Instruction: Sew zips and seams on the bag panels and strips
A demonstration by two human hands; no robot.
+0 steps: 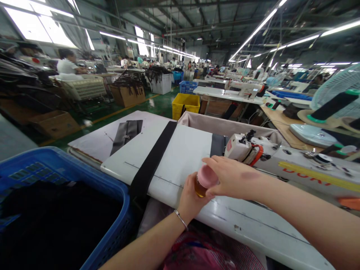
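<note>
Red cloth (194, 253) is lying on your side of the white table (188, 146). Above its near edge, your left hand (192, 198) is gripping the jar (200, 190); your right hand (229, 174) is pinching the pink lid (207, 176).

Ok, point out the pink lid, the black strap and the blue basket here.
Pink lid (207, 177): head view, middle of its top.
Black strap (155, 157): head view, middle of its flat stretch.
Blue basket (84, 168): head view, inside of its far wall.
</note>
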